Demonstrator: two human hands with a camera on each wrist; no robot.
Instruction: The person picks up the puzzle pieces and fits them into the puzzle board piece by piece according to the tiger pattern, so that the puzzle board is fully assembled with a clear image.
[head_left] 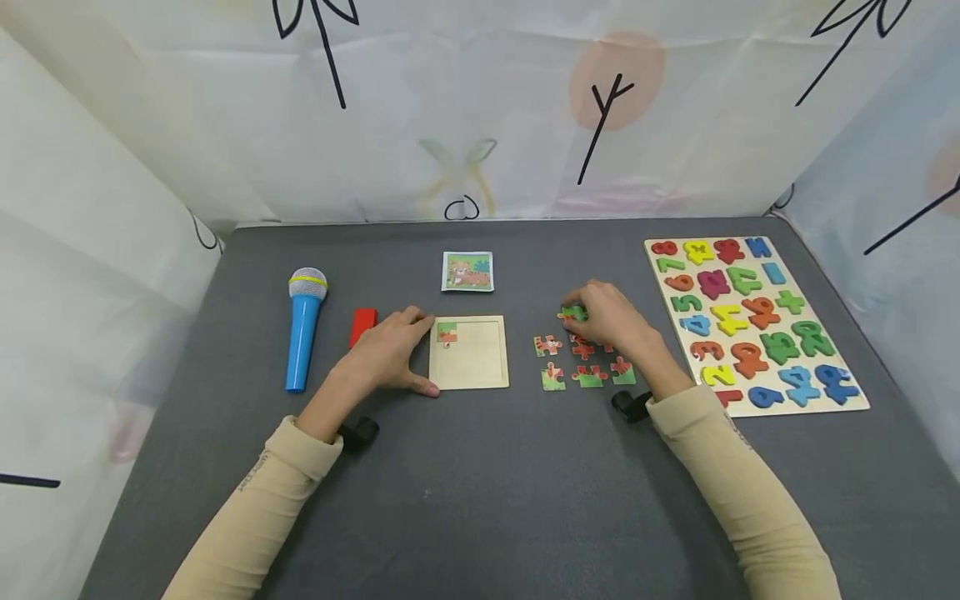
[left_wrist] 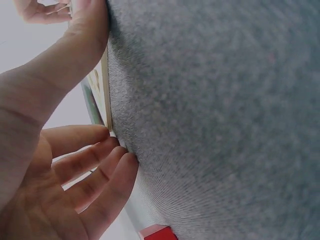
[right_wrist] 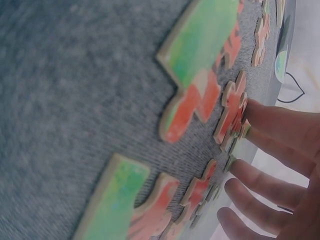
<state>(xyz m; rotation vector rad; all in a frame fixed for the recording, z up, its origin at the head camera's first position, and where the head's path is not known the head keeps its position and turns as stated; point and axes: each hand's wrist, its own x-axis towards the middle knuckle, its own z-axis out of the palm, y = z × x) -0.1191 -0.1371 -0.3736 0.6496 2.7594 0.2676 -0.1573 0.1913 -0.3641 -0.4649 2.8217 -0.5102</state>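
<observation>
My left hand [head_left: 392, 348] rests along the left side of a square wooden puzzle tray [head_left: 472, 365], fingertips at its far corner and thumb at its near corner. In the left wrist view those fingers [left_wrist: 107, 172] are nearly straight against the tray's edge. One green-and-red jigsaw piece [head_left: 447, 332] lies in the tray's far left part. On the right, my right hand [head_left: 611, 317] pinches a mostly green puzzle piece [head_left: 573, 314] over the far side of several loose pieces [head_left: 589, 377]. The hand partly hides some of them.
A small picture card [head_left: 468, 272] lies beyond the tray. To the left are a blue toy microphone [head_left: 303, 337] and a red block [head_left: 363, 323], partly behind the left hand. A board of colourful numbers [head_left: 810, 410] lies at the right, close to the right forearm.
</observation>
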